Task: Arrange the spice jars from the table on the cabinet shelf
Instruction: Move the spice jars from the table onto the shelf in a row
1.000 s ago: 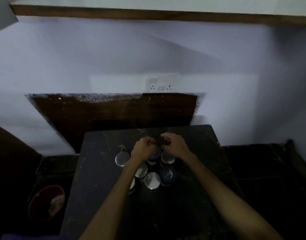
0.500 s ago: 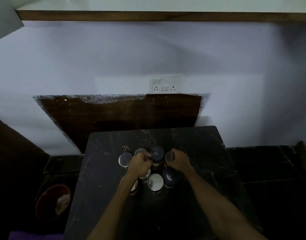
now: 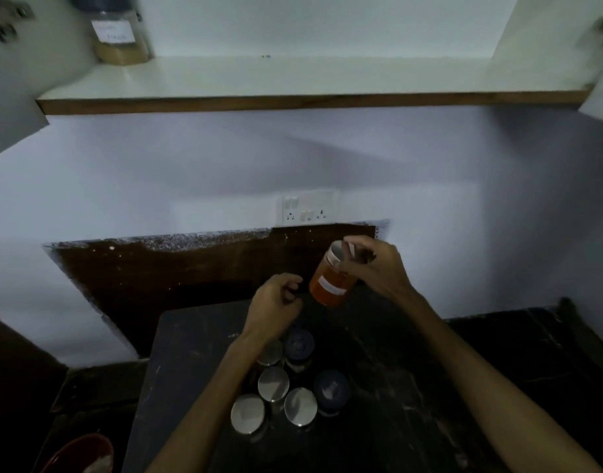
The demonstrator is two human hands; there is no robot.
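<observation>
My right hand (image 3: 378, 266) grips an orange spice jar (image 3: 330, 285) by its silver lid, lifted and tilted above the back of the dark table (image 3: 412, 404). My left hand (image 3: 276, 303) hovers just left of it, fingers curled and holding nothing. Several jars stay clustered on the table below: silver-lidded ones (image 3: 273, 384) and dark-lidded ones (image 3: 331, 390). Above, the white cabinet shelf (image 3: 293, 76) holds one labelled jar of tan powder (image 3: 121, 37) at its far left.
The cabinet doors stand open at both sides (image 3: 10, 107). A switch and socket plate (image 3: 306, 206) is on the wall behind the table. A red bowl (image 3: 78, 454) sits low at the left, beside the table.
My right hand has lifted the orange jar off the table and raised it. My left hand let go and rose beside it. The view tilted up, revealing the shelf.
</observation>
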